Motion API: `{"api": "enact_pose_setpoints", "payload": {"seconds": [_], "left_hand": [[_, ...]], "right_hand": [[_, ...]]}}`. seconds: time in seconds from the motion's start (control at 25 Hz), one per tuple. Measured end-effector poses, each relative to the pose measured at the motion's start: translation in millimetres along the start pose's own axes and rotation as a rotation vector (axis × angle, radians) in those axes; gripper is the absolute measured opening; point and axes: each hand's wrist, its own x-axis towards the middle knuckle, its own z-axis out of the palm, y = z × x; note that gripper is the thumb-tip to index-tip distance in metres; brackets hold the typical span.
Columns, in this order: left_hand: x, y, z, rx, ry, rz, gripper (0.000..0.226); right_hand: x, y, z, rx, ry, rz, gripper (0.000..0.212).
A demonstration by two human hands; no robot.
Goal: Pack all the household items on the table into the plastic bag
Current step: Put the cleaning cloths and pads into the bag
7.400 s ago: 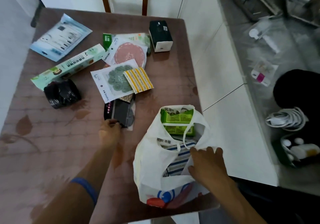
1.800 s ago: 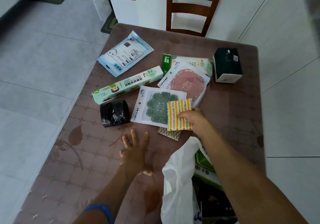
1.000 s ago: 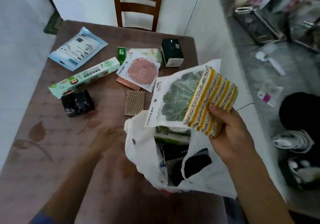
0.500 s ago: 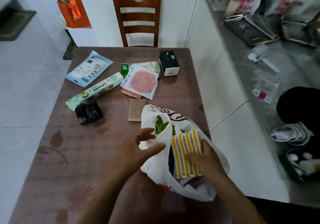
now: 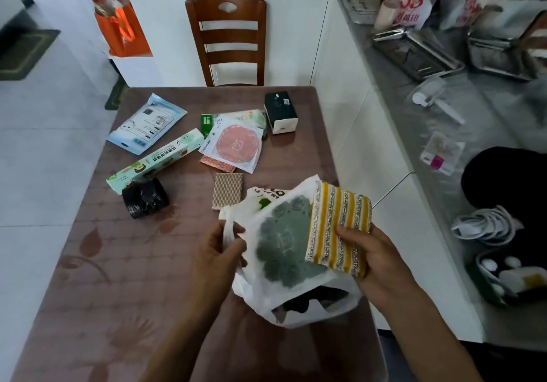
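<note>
- While the left hand [image 5: 220,251] pinches the bag [image 5: 299,301] rim, the right hand [image 5: 376,258] grips sponge [image 5: 340,227] and mat [image 5: 284,248] above it.
- Both seem light and soft; holding their edges suits.

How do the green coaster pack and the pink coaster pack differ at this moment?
The green coaster pack is off the table, over the white plastic bag, held by the right hand with a yellow striped scouring pad on it. The pink coaster pack lies flat on the table, untouched, overlapping a green-edged packet. Their discs are dull green versus pink. Both are flat clear packets holding one round scalloped disc.
</note>
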Motion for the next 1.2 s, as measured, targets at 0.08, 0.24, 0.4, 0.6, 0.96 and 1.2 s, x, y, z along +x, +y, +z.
{"api": "enact_pose_setpoints", "payload": {"seconds": [0.08, 0.24, 0.4, 0.6, 0.96, 1.2], "left_hand": [[1.8, 11.5, -5.3, -0.085, -0.001, 0.016, 0.022], [-3.5, 20.5, -8.0, -0.116, -0.073, 0.089, 0.039], [-8.6, 13.5, -12.1, -0.141, -0.152, 0.148, 0.056], [-8.8, 5.4, -9.1, -0.068, -0.15, 0.158, 0.066], [19.3, -39.6, -30.5, -0.288, -0.111, -0.029, 0.03], [117.6, -119.5, -35.2, 0.295, -0.038, -0.259, 0.038]], "right_hand": [[6.5, 16.8, -2.5, -0.278, 0.133, 0.062, 0.038], [19.8, 47.3, -10.1, -1.466, 0.275, 0.091, 0.046], [25.4, 44.0, -30.2, -1.916, 0.412, 0.028, 0.042], [31.9, 20.9, -10.0, -1.438, 0.031, 0.04, 0.04], [45.7, -3.1, 57.8, -1.45, 0.05, -0.338, 0.025], [99.4, -15.6, 112.5, -1.448, -0.1, -0.336, 0.018]]}}
